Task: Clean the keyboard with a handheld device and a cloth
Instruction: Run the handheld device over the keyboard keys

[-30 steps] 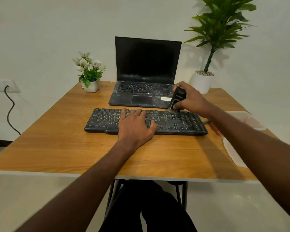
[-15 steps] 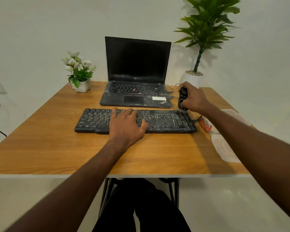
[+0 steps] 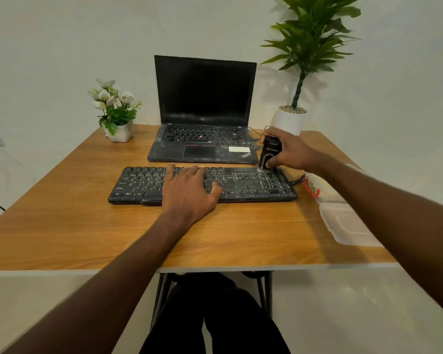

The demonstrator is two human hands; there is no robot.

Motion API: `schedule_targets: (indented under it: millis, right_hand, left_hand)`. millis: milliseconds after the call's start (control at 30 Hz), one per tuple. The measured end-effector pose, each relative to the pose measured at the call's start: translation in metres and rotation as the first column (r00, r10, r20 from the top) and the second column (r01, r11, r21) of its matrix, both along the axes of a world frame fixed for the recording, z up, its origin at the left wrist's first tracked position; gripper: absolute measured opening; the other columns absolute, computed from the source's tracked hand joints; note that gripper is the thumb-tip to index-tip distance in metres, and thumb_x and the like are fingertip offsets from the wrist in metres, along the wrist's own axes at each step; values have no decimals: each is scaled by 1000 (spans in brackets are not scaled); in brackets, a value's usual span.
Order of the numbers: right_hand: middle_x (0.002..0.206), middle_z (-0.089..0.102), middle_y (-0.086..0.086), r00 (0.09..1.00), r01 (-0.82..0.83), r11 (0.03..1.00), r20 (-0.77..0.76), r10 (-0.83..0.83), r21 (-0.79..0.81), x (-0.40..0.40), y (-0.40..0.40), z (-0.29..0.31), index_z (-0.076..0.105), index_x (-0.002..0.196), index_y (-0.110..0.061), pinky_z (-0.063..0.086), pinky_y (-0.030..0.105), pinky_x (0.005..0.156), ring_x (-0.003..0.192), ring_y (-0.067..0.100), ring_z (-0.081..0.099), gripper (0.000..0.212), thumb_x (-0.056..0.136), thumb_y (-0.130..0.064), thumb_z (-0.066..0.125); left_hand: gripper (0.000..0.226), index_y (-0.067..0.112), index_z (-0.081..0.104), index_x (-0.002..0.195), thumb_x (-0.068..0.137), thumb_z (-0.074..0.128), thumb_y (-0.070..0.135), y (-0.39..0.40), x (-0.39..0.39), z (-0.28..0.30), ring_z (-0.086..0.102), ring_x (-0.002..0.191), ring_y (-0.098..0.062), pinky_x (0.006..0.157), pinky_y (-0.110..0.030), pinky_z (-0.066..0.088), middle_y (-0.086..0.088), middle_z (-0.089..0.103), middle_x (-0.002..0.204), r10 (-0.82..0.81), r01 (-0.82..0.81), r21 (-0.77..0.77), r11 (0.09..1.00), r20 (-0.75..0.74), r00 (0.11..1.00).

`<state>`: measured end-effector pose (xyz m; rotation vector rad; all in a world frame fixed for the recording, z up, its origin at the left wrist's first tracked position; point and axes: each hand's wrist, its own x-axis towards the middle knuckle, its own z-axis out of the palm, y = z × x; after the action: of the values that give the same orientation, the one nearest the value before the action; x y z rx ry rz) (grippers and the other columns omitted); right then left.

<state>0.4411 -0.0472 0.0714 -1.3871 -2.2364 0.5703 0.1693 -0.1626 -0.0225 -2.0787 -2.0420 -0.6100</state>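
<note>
A dusty black keyboard (image 3: 248, 183) lies across the middle of the wooden table (image 3: 62, 226). My left hand (image 3: 189, 190) rests flat on its middle keys, fingers spread, holding nothing. My right hand (image 3: 290, 149) grips a small black handheld device (image 3: 269, 153), held upright with its lower end touching the keyboard's far right corner. No cloth can be made out with certainty.
A dusty open laptop (image 3: 205, 123) stands behind the keyboard. A small flower pot (image 3: 118, 116) sits at the back left, a tall potted plant (image 3: 294, 116) at the back right. Clear plastic containers (image 3: 348, 226) and a red-trimmed item (image 3: 312, 190) lie at the right edge.
My right hand swung the device out past the keyboard's right end, then brought it back down onto the keyboard's far right corner. My left hand stayed on the keys. The camera view shifted.
</note>
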Motion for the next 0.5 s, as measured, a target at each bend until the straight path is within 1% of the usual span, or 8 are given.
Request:
schedule_targets:
  millis: [67, 133, 167, 233, 300, 333, 433, 500]
  right_hand:
    - [114, 64, 5, 996, -1, 994, 89, -9, 108, -5, 0, 2, 52, 126, -28, 60, 45, 84, 105, 28, 65, 70, 71, -3, 85]
    - [110, 64, 5, 995, -10, 987, 95, -6, 163, -9, 3, 5, 52, 124, -28, 61, 42, 80, 100, 27, 66, 68, 71, -2, 84]
    - [111, 63, 3, 997, -24, 990, 72, 14, 141, -10, 4, 6, 53, 123, -29, 60, 38, 79, 100, 23, 65, 67, 71, -1, 84]
    - [114, 62, 2, 993, -76, 995, 98, 70, 65, -11, 6, 7, 52, 125, -29, 58, 34, 81, 101, 19, 63, 67, 73, 0, 83]
    - [115, 61, 5, 985, -66, 995, 165, 53, 78, -8, 9, 7, 50, 128, -29, 56, 36, 82, 103, 25, 62, 68, 75, -1, 83]
    - [114, 61, 5, 985, -44, 994, 168, 26, 104, -7, 10, 7, 50, 127, -30, 56, 36, 81, 104, 27, 63, 68, 75, -1, 83]
    - [113, 62, 3, 999, -17, 997, 50, 13, 71, -1, 11, 3, 52, 125, -30, 58, 36, 81, 105, 25, 63, 68, 72, -1, 84]
    - [114, 61, 2, 995, -27, 997, 93, 21, 72, -1, 9, 1, 51, 131, -26, 55, 35, 82, 105, 25, 62, 71, 73, -1, 84]
  left_hand:
    - [78, 16, 58, 151, 98, 30, 66, 0, 0, -1, 50, 146, -20, 131, -55, 4, -5, 59, 155, 2, -2, 1, 1000, -1, 1000]
    - [77, 16, 59, 150, 98, 31, 65, -1, 1, -1, 52, 145, -20, 131, -56, 5, -4, 60, 153, 3, -3, 4, 1000, 0, 1000]
    - [76, 16, 60, 149, 98, 32, 65, 0, 0, -1, 52, 144, -20, 132, -56, 6, -4, 61, 152, 3, -3, 8, 1000, 1, 1000]
    - [75, 15, 60, 149, 99, 34, 64, 0, 0, -1, 53, 143, -20, 132, -56, 6, -4, 62, 151, 7, -7, 14, 1000, 5, 1000]
    - [73, 16, 60, 150, 100, 35, 64, -1, 1, -1, 53, 144, -20, 131, -56, 6, -4, 61, 152, 3, -3, 5, 1000, 4, 1000]
    - [73, 16, 60, 149, 100, 36, 63, -1, 1, -1, 53, 143, -20, 131, -56, 6, -4, 62, 151, 3, -3, 9, 1000, 4, 1000]
    - [72, 15, 60, 148, 100, 36, 62, 0, 1, -1, 54, 143, -21, 131, -56, 6, -4, 62, 150, 5, -5, 12, 1000, 6, 1000]
    - [72, 15, 60, 148, 100, 36, 63, 0, 1, -2, 54, 143, -20, 131, -56, 5, -5, 62, 150, 12, -12, 14, 1000, 5, 1000]
